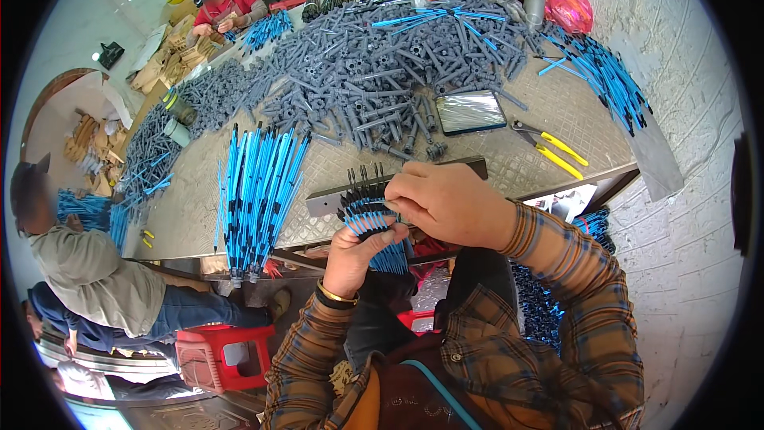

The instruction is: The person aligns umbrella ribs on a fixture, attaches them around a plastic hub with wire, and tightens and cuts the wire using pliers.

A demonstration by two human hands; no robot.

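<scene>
My left hand [350, 261] is wrapped round a bundle of thin blue rods with black ends [388, 259], held upright at the table's near edge. Above it, my right hand [454, 201] is closed in a pinch against the bundle's black upper part. What those fingertips grip is too small to make out. Behind the bundle lies a dark metal bar [322, 205] along the edge. More blue rods [263, 183] lie fanned out to the left of my hands. To the right rest yellow-handled pliers [557, 155] and a shallow dark-rimmed tray of thin silvery pieces [469, 111].
A large heap of grey plastic pieces [358, 72] spreads across the table [509, 163]. Blue rods [601, 72] lie at the right edge, near a grey cup [535, 0] and a pink bag [569, 4]. Co-workers sit at far left and left, beside a red stool [227, 354].
</scene>
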